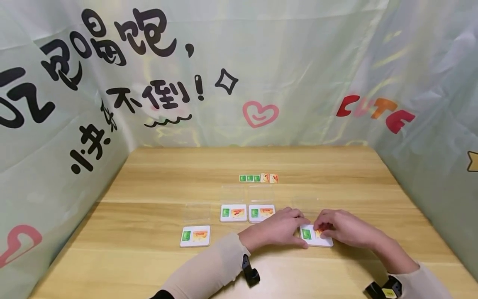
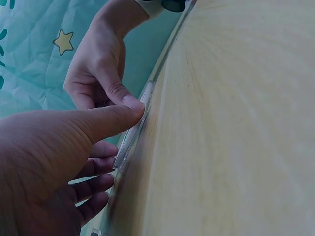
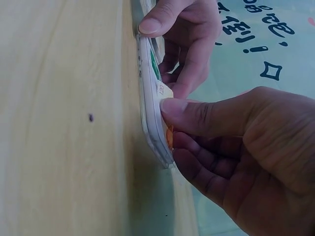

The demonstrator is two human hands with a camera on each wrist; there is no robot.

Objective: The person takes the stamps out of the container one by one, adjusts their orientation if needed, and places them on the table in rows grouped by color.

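In the head view, my left hand point(image 1: 280, 228) holds the left end of an open clear plastic case point(image 1: 315, 243), its thumb at the near edge and fingers at the far side. A white card fills the case, with a green stamp point(image 1: 306, 234) on its left. My right hand point(image 1: 345, 227) is over the card's right part. The right wrist view shows its thumb and fingertips pinching an orange-printed stamp point(image 3: 165, 90) with a toothed edge, right at the card's surface. Fingers hide much of this stamp. The clear lid point(image 1: 306, 203) lies folded back behind.
Three similar open cases stand to the left: one nearer the front point(image 1: 196, 244) and a pair point(image 1: 233, 219) farther back, each bearing a green and an orange stamp. A row of several small stamps point(image 1: 250, 178) lies behind them. Printed cloth walls point(image 1: 298, 62) enclose the wooden table point(image 1: 123, 257).
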